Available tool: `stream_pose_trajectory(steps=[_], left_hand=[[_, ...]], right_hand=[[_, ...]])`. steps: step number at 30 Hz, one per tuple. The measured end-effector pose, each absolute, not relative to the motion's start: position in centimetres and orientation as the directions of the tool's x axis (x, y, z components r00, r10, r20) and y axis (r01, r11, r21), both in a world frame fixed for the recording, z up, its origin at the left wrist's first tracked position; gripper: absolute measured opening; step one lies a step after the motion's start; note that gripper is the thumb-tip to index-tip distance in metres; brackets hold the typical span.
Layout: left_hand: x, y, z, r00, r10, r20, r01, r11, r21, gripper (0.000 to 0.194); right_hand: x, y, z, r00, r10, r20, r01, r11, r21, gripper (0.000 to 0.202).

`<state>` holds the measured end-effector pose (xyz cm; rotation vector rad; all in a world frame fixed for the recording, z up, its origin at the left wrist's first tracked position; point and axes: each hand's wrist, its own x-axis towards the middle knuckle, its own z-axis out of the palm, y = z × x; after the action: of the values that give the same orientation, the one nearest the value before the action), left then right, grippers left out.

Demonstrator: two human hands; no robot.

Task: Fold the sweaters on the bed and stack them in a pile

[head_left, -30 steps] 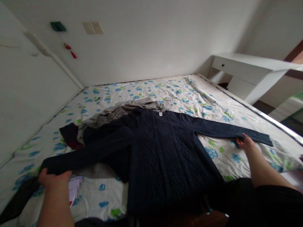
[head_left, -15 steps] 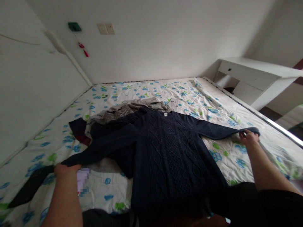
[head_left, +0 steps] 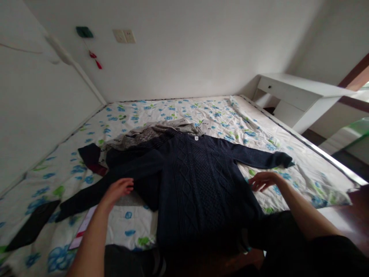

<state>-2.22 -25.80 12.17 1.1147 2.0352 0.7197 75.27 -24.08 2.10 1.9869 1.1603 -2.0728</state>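
A dark navy cable-knit sweater (head_left: pixel 198 184) lies spread on a flowered bed sheet (head_left: pixel 129 227), collar toward the wall and sleeves stretched to both sides. My left hand (head_left: pixel 119 189) hovers over or just in front of its left sleeve, fingers loosely bent and nothing in them. Beside the sweater's right side, below the right sleeve, my right hand (head_left: pixel 263 180) hangs with fingers apart and holds nothing. Behind the sweater lies a heap of grey and dark clothes (head_left: pixel 147 135), partly covered by it.
At the left lie a flat black object (head_left: pixel 33 225) and a white and pink card or paper (head_left: pixel 82 231), partly hidden by my forearm. A white desk (head_left: pixel 300 96) stands beyond the bed's right edge. Walls border the bed at the back and left.
Both hands have let go of the sleeve cuffs and moved inward toward the sweater's body. The sleeves now lie on the bed. The view has shifted slightly right.
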Motion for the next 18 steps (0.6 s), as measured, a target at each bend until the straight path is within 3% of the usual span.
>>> stream_pose_trajectory(steps=[2, 4, 6, 10, 15, 18], left_hand=[[0.6, -28.3, 9.8, -0.062, 0.76, -0.647, 0.558, 0.564, 0.609, 0.079], [3.2, -30.7, 7.4, 0.085, 0.573, -0.815, 0.717, 0.533, 0.449, 0.082], [5.1, -32.4, 5.5, 0.126, 0.521, -0.844, 0.796, 0.454, 0.399, 0.08], [7.0, -33.5, 4.1, 0.198, 0.611, -0.766, 0.823, 0.32, 0.469, 0.072], [6.6, -33.4, 4.2, 0.27, 0.425, -0.864, 0.858, 0.301, 0.417, 0.07], [6.0, -32.8, 4.0, 0.268, 0.318, -0.91, 0.882, 0.299, 0.364, 0.077]], right_hand=[[72.5, -24.3, 1.6, -0.187, 0.386, -0.903, 0.613, -0.672, -0.415, 0.036], [70.6, -24.8, 1.1, -0.207, 0.361, -0.909, 0.663, -0.632, -0.402, 0.043], [70.0, -25.4, 0.9, -0.229, 0.346, -0.91, 0.682, -0.61, -0.404, 0.049], [70.9, -26.2, 1.0, -0.196, 0.336, -0.921, 0.725, -0.583, -0.367, 0.049], [72.2, -26.7, 0.7, -0.14, 0.234, -0.962, 0.803, -0.542, -0.249, 0.038], [73.2, -26.6, 0.5, -0.117, 0.253, -0.96, 0.768, -0.591, -0.249, 0.038]])
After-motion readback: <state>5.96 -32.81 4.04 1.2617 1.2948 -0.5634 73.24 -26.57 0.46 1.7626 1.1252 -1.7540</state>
